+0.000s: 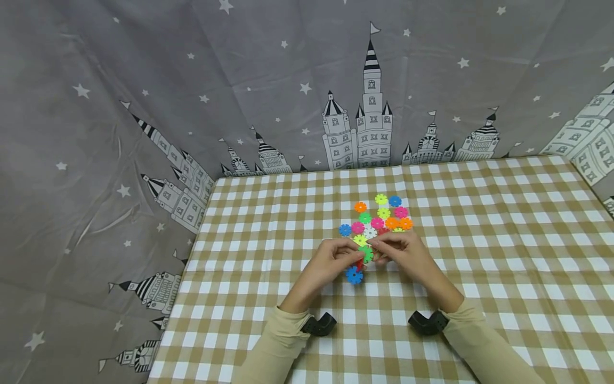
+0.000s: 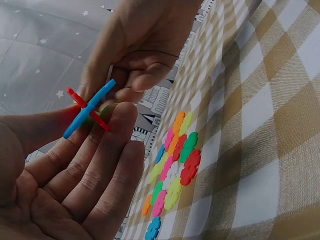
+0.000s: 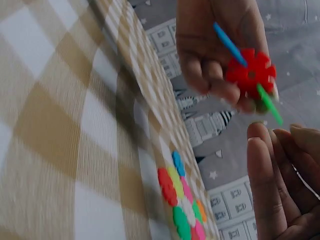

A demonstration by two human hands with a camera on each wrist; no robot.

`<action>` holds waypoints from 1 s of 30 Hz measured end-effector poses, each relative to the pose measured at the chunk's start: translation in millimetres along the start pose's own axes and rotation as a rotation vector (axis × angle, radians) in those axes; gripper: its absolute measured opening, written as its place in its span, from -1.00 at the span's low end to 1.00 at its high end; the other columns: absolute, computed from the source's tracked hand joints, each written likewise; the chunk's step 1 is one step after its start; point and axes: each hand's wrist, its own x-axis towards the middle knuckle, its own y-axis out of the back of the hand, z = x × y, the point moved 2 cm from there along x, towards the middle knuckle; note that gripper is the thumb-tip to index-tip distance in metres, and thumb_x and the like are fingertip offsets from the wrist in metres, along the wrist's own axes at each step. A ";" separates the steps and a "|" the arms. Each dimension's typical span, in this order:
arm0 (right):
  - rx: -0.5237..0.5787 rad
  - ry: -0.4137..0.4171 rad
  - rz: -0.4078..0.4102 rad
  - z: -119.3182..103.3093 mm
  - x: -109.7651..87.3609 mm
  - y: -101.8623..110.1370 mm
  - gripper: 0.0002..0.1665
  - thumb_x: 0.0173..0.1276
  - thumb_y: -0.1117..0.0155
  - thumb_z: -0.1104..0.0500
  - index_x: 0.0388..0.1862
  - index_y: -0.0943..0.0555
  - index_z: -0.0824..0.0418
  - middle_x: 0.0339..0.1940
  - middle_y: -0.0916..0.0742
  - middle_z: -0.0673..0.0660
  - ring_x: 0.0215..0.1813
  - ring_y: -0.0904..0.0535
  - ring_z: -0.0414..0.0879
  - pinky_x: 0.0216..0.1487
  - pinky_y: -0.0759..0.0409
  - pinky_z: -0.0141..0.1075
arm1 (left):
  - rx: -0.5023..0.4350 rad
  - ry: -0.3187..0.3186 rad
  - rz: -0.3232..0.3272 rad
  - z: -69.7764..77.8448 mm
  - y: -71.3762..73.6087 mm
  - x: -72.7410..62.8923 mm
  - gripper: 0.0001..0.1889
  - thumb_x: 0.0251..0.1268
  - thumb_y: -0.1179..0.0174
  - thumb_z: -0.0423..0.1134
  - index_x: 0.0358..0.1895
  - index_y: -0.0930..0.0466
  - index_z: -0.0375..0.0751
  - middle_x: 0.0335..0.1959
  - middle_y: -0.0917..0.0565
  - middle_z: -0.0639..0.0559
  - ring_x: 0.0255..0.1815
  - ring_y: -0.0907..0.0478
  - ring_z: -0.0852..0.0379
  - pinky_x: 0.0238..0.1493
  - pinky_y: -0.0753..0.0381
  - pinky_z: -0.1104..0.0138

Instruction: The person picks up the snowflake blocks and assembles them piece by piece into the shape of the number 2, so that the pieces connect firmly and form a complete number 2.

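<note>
My left hand [image 1: 331, 261] pinches a small joined set of notched plastic discs between thumb and fingertips. In it a blue disc [image 1: 354, 275] and a green disc [image 1: 368, 254] are slotted into a red disc [image 3: 251, 72]. Close by on the right, my right hand [image 1: 403, 253] has its thumb and fingertips brought together. Between them shows a thin pale edge [image 2: 110, 73], apparently a disc seen side-on; its face is hidden. Beyond both hands, loose discs lie flat on the cloth, among them a white disc [image 1: 370, 232] and a pink disc [image 1: 401, 212].
A brown-and-white checked cloth [image 1: 503, 266] covers the table. Behind it hangs a grey curtain [image 1: 268, 64] printed with castles and stars. Each wrist carries a black camera mount, the left mount [image 1: 320, 324] and the right mount [image 1: 428, 322] facing inward.
</note>
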 end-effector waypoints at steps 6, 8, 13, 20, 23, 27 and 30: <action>-0.176 -0.057 0.022 14.2 3.6 16.4 -0.70 0.44 -0.40 0.20 0.02 -0.74 0.38 -0.25 -0.84 0.31 -0.36 -0.81 0.05 -0.30 -0.76 -0.30 | -0.082 -0.001 -0.019 -1.1 2.4 -0.1 -0.77 0.53 -0.21 -0.23 -0.05 -0.70 -0.37 -0.21 -0.79 -0.39 -0.20 -0.81 -0.18 -0.19 -0.67 0.45; -0.306 -0.061 0.032 19.2 4.9 22.3 -0.72 0.40 -0.44 0.20 0.01 -0.76 0.31 -0.26 -0.84 0.21 -0.38 -0.77 -0.04 -0.31 -0.71 -0.37 | -0.116 0.004 -0.030 -2.0 2.6 -0.1 -0.75 0.56 -0.18 -0.22 -0.03 -0.68 -0.39 -0.18 -0.77 -0.46 -0.11 -0.78 -0.35 -0.17 -0.69 0.43; -0.530 -0.050 0.024 29.3 9.1 29.0 -0.74 0.29 -0.53 0.23 -0.04 -0.80 0.24 -0.40 -0.73 0.05 -0.41 -0.58 -0.20 -0.34 -0.57 -0.44 | -0.137 0.010 -0.021 -2.1 3.9 -0.4 -0.73 0.58 -0.16 -0.21 -0.02 -0.69 -0.40 -0.14 -0.74 -0.52 -0.09 -0.75 -0.42 -0.12 -0.70 0.42; -0.567 -0.025 -0.013 37.3 11.1 24.9 -0.69 0.25 -0.56 0.25 -0.02 -0.80 0.24 -0.47 -0.65 0.01 -0.46 -0.49 -0.20 -0.39 -0.51 -0.42 | -0.147 0.036 -0.016 -1.5 5.6 -1.6 -0.71 0.56 -0.17 -0.21 -0.01 -0.70 -0.42 -0.15 -0.75 -0.51 -0.09 -0.76 -0.39 -0.14 -0.70 0.42; -0.589 -0.021 -0.014 37.7 11.2 22.6 -0.68 0.27 -0.55 0.23 0.00 -0.79 0.22 -0.46 -0.64 0.01 -0.45 -0.47 -0.19 -0.39 -0.48 -0.41 | -0.140 0.043 -0.010 -1.4 6.2 -1.9 -0.72 0.56 -0.18 -0.22 -0.01 -0.71 -0.41 -0.16 -0.76 -0.47 -0.08 -0.76 -0.39 -0.18 -0.69 0.42; -0.604 -0.032 -0.020 36.4 10.7 20.1 -0.69 0.29 -0.54 0.19 0.00 -0.79 0.21 -0.42 -0.63 0.01 -0.42 -0.46 -0.17 -0.37 -0.46 -0.40 | -0.130 0.046 -0.006 -0.8 6.9 -2.2 -0.73 0.55 -0.18 -0.22 -0.02 -0.72 -0.40 -0.18 -0.78 -0.43 -0.09 -0.77 -0.38 -0.18 -0.69 0.42; -0.588 -0.038 -0.019 35.0 10.1 19.8 -0.73 0.26 -0.56 0.19 -0.08 -0.77 0.23 -0.37 -0.65 0.04 -0.41 -0.45 -0.17 -0.35 -0.46 -0.41 | -0.120 0.045 0.001 -1.2 7.8 -1.8 -0.74 0.55 -0.19 -0.23 -0.03 -0.72 -0.40 -0.19 -0.79 -0.40 -0.10 -0.78 -0.35 -0.18 -0.68 0.43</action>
